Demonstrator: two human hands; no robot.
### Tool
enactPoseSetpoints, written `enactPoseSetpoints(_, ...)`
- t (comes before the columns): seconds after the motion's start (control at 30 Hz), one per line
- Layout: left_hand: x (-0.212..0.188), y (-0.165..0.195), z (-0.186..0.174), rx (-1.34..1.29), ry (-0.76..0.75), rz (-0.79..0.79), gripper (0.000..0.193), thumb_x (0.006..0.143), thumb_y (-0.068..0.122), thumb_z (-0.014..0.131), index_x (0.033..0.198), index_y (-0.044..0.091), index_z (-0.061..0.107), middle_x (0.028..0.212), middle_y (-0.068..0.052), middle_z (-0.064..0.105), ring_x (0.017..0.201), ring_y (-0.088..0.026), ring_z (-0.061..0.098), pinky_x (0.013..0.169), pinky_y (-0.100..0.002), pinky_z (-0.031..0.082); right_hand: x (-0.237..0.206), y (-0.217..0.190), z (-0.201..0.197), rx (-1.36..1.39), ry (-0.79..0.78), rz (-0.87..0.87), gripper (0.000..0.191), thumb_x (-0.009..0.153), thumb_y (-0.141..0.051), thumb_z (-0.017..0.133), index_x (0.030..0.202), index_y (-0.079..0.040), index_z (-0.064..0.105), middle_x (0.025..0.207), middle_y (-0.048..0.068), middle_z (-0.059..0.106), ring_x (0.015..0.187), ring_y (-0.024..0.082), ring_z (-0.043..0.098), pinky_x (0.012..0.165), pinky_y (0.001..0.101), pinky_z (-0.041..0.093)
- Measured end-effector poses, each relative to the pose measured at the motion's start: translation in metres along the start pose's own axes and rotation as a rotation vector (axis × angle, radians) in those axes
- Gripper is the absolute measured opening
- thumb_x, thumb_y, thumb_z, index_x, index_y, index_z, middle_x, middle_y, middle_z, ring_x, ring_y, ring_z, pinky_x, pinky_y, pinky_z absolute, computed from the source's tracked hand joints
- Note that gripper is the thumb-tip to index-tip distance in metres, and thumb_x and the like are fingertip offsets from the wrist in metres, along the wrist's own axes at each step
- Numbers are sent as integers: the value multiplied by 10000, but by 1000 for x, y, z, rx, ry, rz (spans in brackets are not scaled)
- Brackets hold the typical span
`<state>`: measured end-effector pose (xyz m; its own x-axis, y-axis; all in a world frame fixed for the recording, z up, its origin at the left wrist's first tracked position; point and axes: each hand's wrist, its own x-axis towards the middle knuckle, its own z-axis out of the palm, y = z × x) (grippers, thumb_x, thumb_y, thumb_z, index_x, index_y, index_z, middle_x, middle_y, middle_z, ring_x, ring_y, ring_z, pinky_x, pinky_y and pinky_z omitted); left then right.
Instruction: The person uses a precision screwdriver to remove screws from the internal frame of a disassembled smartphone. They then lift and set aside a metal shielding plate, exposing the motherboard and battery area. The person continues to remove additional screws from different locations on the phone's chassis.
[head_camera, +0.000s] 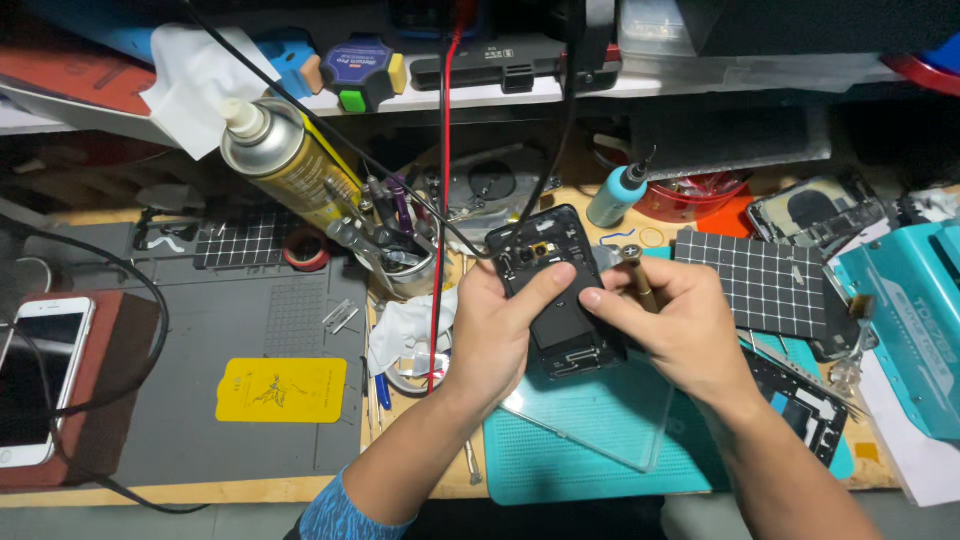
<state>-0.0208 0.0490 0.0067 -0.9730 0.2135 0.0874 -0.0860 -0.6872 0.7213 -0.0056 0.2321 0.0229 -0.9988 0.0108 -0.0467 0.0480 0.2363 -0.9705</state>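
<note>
An opened black phone (553, 285) with its back cover off shows its inner parts and camera area. My left hand (495, 335) grips its left side, thumb laid across the middle. My right hand (675, 320) holds the phone's right edge with thumb and fingers, and a thin tool (633, 268) sticks out from between those fingers. The phone is lifted above a clear glass sheet (600, 415) that lies on a teal mat (560, 465).
A grey work mat (270, 420) with a yellow card (282, 390) lies at left, beside a white phone (35, 375) on a brown block. A tilted spray can (285, 160), a tool cup (395, 250), red and black cables, a gridded pad (765, 280), a teal box (905, 320).
</note>
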Motion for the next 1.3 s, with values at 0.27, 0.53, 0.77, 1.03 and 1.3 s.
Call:
enactPoseSetpoints(0.27,7,7,-3,197,62,-82,217,902,-1,762,1102,-60,706,1007,-108,749,859,-161,715,784,-306,596,11,20,3,176,-44,5,222,1001,-135,749,891,57,738,687,3,597,564,48,468,477,222,331)
enactPoseSetpoints(0.53,28,26,-29,153,146,-197,229,898,1,669,1122,-44,651,999,-171,767,852,-211,751,769,-341,625,14,34,-25,107,27,35,491,1118,-275,413,901,48,712,760,106,740,631,130,645,584,264,501)
enactPoseSetpoints(0.77,27,22,-37,126,119,-264,196,936,41,666,1086,-83,648,946,-200,753,802,-229,745,723,-348,632,-6,21,-19,-260,-230,6,168,890,-165,693,942,-14,743,838,84,790,742,168,754,690,320,607)
enactPoseSetpoints(1.03,22,24,-32,260,113,-250,206,910,105,708,1034,-59,693,905,-172,767,747,-197,746,662,-324,630,-14,16,-7,-550,-247,-276,241,846,-106,748,1070,-60,674,955,102,788,896,206,775,769,346,612)
enactPoseSetpoints(1.3,18,22,-30,258,67,-222,201,932,93,701,1044,-73,686,917,-180,764,750,-193,740,665,-322,623,-22,19,-19,-389,-112,-223,628,845,-12,689,1422,-123,465,995,92,787,943,210,795,861,335,629)
